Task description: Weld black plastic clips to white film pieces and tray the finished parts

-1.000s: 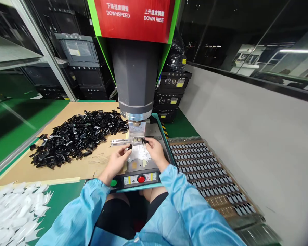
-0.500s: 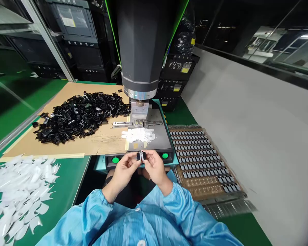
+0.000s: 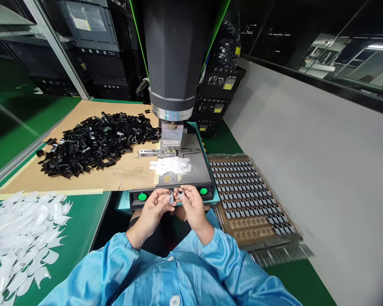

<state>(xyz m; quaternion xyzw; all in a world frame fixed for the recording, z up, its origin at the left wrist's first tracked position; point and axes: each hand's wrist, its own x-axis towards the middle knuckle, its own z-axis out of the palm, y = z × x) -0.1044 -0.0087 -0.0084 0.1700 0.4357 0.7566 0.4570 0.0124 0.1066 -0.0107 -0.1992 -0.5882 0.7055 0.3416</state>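
My left hand [image 3: 157, 205] pinches a small black-and-white plastic part [image 3: 170, 197] between thumb and fingers. A similar black-and-white plastic part [image 3: 180, 194] is held by my right hand [image 3: 193, 207]. Both parts show a light face with a dark curved top, and they sit side by side just in front of the press base. Behind them, white film pieces [image 3: 170, 165] lie on the grey press plate [image 3: 194, 163]. The press head [image 3: 171, 136] stands above the metal fixture [image 3: 150, 153].
Black clips [image 3: 98, 142] form a heap on cardboard [image 3: 121, 180] at left. White film pieces [image 3: 28, 238] cover part of the green table. A tray [image 3: 252, 225] with rows of grey parts [image 3: 242, 187] lies at right. Green buttons [image 3: 142, 196] flank my hands. Dark crates [image 3: 105, 68] stand behind.
Both parts have been turned: their dark edges faced each other before, and now their light faces show. My hands stay at nearly the same spot. The whole view has shifted slightly.
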